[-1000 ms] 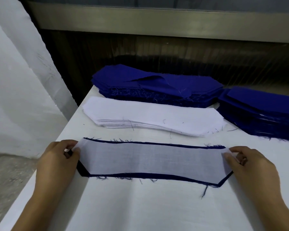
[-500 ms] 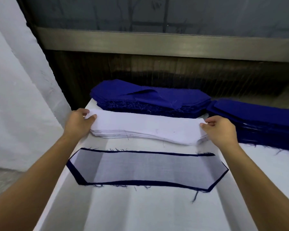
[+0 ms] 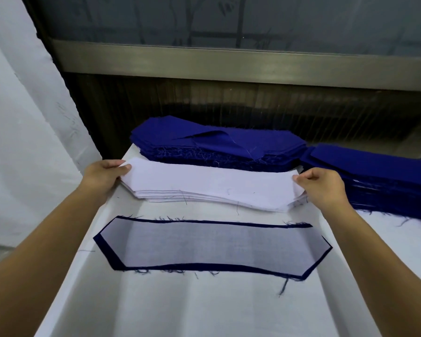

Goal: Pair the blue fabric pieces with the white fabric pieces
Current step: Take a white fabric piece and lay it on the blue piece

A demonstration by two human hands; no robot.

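- One finished pair lies flat on the near part of the bench: a sheer white piece spread over a blue one, with a dark blue rim showing round its edges.
- Just beyond it sits the white pile, several layers deep, so plenty of white is left to match.
- Behind that, the blue pile is thick, with its top piece folded over. A second blue pile lies at the far right.
- The left hand pinches the left tip of the top white piece. The right hand has its fingers curled on the right tip.
- To my eye the job is in its early part: the next white piece is being taken, and no blue one is laid out for it yet.
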